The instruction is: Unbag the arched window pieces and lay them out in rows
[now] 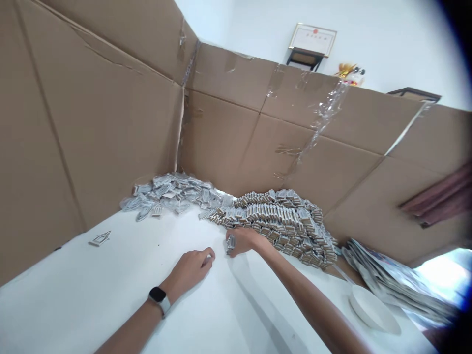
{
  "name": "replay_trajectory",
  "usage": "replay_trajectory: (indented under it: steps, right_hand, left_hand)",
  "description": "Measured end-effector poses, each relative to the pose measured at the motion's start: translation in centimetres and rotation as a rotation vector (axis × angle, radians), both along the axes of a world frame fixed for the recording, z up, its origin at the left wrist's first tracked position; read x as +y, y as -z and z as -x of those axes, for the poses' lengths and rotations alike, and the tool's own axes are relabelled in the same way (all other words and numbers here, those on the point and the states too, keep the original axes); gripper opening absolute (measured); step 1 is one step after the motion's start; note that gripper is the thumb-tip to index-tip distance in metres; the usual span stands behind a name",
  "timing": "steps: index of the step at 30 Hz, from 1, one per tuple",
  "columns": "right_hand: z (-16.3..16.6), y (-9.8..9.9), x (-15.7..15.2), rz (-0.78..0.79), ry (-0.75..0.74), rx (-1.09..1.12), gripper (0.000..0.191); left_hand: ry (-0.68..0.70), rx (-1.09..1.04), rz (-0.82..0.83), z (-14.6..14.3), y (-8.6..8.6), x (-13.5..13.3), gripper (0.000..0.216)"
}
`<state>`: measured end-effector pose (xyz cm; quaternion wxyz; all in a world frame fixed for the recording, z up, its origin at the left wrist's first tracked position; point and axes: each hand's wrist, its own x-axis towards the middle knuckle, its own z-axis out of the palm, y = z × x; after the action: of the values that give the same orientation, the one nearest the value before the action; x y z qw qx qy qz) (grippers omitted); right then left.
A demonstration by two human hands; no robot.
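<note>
My right hand [241,241] grips a small stack of silvery metal pieces [230,244] at the front of a neatly stacked pile. That pile [283,221] is made of many flat metal pieces set in rows, some showing arched outlines. My left hand [193,270], with a watch [158,295] on its wrist, rests on the white tabletop [129,275]. Its fingers are curled in and no object shows in them. A looser heap of plastic-wrapped pieces [173,191] lies at the back left. One single pointed metal piece [100,239] sits apart near the left wall.
Tall cardboard walls [228,132] enclose the back and left of the table. On the right are folded newspapers [391,280] and a white round dish [374,309]. A dark reddish cloth [438,196] hangs against the cardboard. A framed certificate [313,39] is beyond.
</note>
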<state>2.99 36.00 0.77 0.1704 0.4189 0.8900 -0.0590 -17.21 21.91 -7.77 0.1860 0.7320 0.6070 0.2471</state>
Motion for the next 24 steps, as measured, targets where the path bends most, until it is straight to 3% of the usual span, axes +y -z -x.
replay_trajectory:
  steps: [8, 13, 19, 24]
  right_hand:
    - [0.8, -0.7, 0.1, -0.009, -0.020, 0.004, 0.076]
    - [-1.7, -3.0, -1.4, 0.021, -0.062, 0.053, 0.072]
    - [-8.9, -9.6, -3.4, 0.069, -0.046, 0.190, 0.070]
    - [-16.2, -16.6, -1.0, -0.039, 0.089, 0.315, 0.066]
  left_hand:
    - [0.010, 0.015, 0.029, 0.1, 0.3, 0.7, 0.028]
    - [0.009, 0.042, 0.035, 0.3, 0.5, 1.1, 0.031]
    - [0.013, 0.021, 0.037, 0.4, 0.8, 1.2, 0.034]
    - [0.010, 0.025, 0.043, 0.3, 0.5, 1.3, 0.036]
